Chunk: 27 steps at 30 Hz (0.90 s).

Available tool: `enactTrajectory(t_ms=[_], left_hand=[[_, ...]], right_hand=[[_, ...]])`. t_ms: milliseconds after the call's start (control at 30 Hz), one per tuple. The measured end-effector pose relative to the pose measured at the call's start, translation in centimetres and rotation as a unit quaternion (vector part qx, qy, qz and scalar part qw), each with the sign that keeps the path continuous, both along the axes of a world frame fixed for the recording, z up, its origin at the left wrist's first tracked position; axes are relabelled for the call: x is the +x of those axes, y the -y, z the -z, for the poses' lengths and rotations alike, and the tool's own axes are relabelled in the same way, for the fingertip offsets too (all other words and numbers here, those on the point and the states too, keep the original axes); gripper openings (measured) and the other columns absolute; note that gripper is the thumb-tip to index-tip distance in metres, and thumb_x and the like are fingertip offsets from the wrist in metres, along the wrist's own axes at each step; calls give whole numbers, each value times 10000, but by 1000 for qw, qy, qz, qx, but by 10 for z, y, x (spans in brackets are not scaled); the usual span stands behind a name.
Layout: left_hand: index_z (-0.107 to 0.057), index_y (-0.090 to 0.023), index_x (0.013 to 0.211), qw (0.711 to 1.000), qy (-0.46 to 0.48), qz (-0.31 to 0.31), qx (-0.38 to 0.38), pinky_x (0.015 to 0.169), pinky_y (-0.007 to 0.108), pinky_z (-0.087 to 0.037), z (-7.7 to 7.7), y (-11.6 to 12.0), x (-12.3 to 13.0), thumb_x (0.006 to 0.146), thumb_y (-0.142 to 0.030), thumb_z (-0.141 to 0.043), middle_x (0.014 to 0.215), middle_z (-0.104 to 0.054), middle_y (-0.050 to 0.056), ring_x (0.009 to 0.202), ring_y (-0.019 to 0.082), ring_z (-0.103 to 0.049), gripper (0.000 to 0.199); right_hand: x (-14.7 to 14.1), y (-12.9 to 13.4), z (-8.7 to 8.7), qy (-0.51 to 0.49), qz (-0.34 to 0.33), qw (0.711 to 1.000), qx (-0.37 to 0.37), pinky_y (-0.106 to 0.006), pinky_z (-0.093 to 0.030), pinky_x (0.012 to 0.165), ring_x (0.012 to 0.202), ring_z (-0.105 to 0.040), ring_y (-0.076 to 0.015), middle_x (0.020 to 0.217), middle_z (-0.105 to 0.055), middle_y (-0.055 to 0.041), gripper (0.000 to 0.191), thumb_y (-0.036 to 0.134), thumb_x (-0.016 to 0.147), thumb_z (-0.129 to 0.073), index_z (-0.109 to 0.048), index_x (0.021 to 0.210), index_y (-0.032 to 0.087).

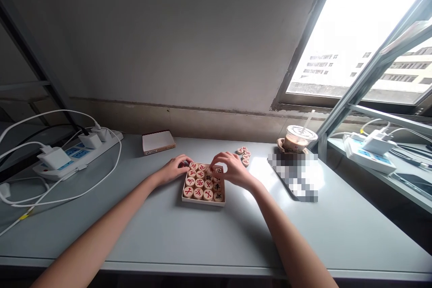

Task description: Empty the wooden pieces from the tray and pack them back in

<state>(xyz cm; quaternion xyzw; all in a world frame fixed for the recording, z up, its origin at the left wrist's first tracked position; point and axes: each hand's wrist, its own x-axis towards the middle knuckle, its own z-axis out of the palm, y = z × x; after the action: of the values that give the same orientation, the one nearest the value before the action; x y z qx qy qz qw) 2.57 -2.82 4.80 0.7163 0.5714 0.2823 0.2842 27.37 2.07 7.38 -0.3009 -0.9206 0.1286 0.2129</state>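
Observation:
A shallow white box lies on the grey table, filled with rows of round wooden pieces marked with red or black characters. My left hand rests at the box's left back corner, its fingers curled at the edge; what they hold, if anything, is hidden. My right hand reaches over the back right part of the box, thumb and fingers bent down onto the pieces there. Its fingertips seem to pinch a piece, partly hidden. Several loose pieces lie on the table just right of my right hand.
The open box lid lies at the back left. A lidded cup with a straw stands at the back right, beside a pixelated flat object. Power strips with cables are at the far left and far right.

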Motion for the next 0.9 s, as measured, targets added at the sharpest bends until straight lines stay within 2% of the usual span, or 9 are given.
enactTrajectory(t_ms=[167, 267, 367, 433, 533, 600, 667, 800, 900], left_hand=[[-589, -200, 989, 1000, 2, 3, -2, 872, 334, -411, 2, -1, -1, 769, -357, -469, 1066, -579, 56, 996, 228, -523, 295], [-591, -204, 974, 1000, 3, 2, 6, 886, 342, -407, 3, -1, -1, 777, -374, -456, 1066, -583, 54, 1005, 232, -520, 294], [-593, -199, 979, 1000, 4, 2, 7, 876, 344, -415, 3, -1, 0, 782, -386, -449, 1060, -581, 58, 986, 230, -525, 308], [-596, -198, 983, 1000, 4, 3, 9, 879, 340, -413, 2, -1, 0, 783, -383, -448, 1054, -582, 58, 987, 228, -525, 310], [-604, -200, 974, 1000, 3, -2, 11, 886, 326, -406, 1, 1, 1, 779, -367, -455, 1048, -585, 52, 988, 223, -526, 297], [-608, -202, 973, 1000, 4, -5, 9, 879, 317, -409, -1, 2, 1, 781, -361, -451, 1050, -584, 49, 978, 219, -531, 295], [-610, -207, 976, 1000, 5, -6, 9, 874, 312, -413, -2, 3, 1, 783, -356, -445, 1053, -583, 48, 980, 218, -532, 295], [-604, -207, 983, 1000, 10, -2, 1, 873, 311, -418, -1, 2, 0, 785, -362, -442, 1055, -576, 54, 992, 218, -527, 299], [-601, -210, 980, 1000, 11, -2, -2, 883, 318, -415, 2, 0, -1, 785, -369, -442, 1052, -574, 52, 999, 220, -523, 297]], right_hand=[[30, -26, 11, 6, 202, 976, 84, -431, -291, 884, 975, -476, -235, 1013, -592, -65, 225, 395, 850, -483, -638, 905, 241], [46, -38, 17, 43, 261, 958, 110, -461, -276, 885, 1002, -469, -257, 1065, -581, -89, 210, 305, 848, -486, -631, 980, 230], [42, -33, 11, 31, 193, 979, 64, -414, -319, 867, 1008, -488, -235, 1069, -592, -64, 214, 288, 847, -494, -630, 1011, 258], [28, -20, 3, 23, 72, 997, 7, -364, -341, 868, 1003, -511, -202, 1064, -603, -29, 221, 292, 825, -538, -627, 1027, 291], [5, 4, -7, 44, -91, 992, -77, -315, -351, 875, 971, -545, -164, 1067, -618, 10, 295, 220, 776, -584, -625, 1049, 324], [-5, 16, -12, 54, -114, 987, -97, -314, -348, 880, 952, -555, -155, 1041, -633, 28, 356, 129, 753, -554, -632, 1032, 335], [-7, 22, -16, 65, -100, 986, -112, -312, -359, 867, 938, -560, -156, 1013, -641, 40, 389, 92, 725, -542, -640, 1008, 342], [-4, 22, -22, 84, -107, 978, -158, -264, -407, 777, 869, -574, -148, 1002, -629, 30, 325, 165, 703, -612, -650, 985, 323], [-3, 19, -21, 73, -104, 980, -151, -248, -411, 738, 837, -569, -148, 928, -625, 8, 225, 240, 720, -640, -660, 939, 285]])
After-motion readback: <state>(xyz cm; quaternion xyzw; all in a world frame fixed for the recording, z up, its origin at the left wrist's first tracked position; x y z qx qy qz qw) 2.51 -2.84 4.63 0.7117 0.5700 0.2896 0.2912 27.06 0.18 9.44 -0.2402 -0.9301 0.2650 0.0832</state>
